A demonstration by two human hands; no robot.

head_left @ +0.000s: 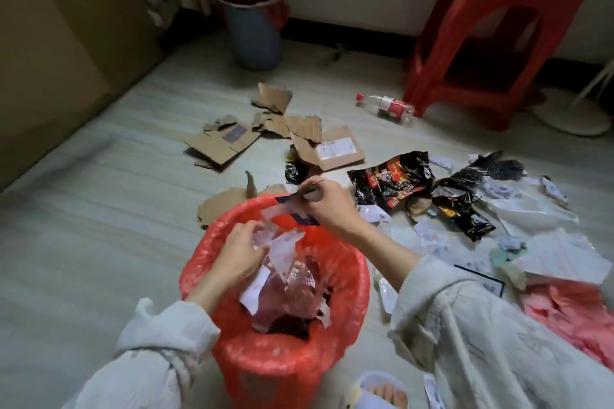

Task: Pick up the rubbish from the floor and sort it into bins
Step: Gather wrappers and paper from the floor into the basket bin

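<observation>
From my remote seat, the left hand [241, 251] sits lowest on the left, its fingers curled round a crumpled clear plastic wrapper [282, 247] that it holds just inside the near bin [275, 359]. That bin is lined with a red bag, and its mouth lies directly under both hands; pale paper scraps and more clear film lie piled inside it. Ahead of the left hand, a torn cardboard piece [219, 206] lies flat on the floor [83, 226], touching the bin's far edge. Further out beyond it lie more cardboard scraps [222, 141] and a flattened parcel box [335, 148] with a white label. Well beyond those, by the wall, stands a second bin [252, 23], blue with a red liner.

The right hand [327, 202] hovers over the bin's far rim, fingers pinched on a strip of wrapper [299, 214], part clear and part dark blue, that reaches down toward the left hand. Just to the right of that hand lie black snack packets [392, 183] with red print, and beyond them a plastic bottle [388, 107] with a red cap and label lies on its side beside a red stool [498, 43]. Further right of the hand, white paper sheets [538, 212] and crumpled scraps are spread over the floor, with a pink bag [571, 312] nearest my right sleeve.
</observation>
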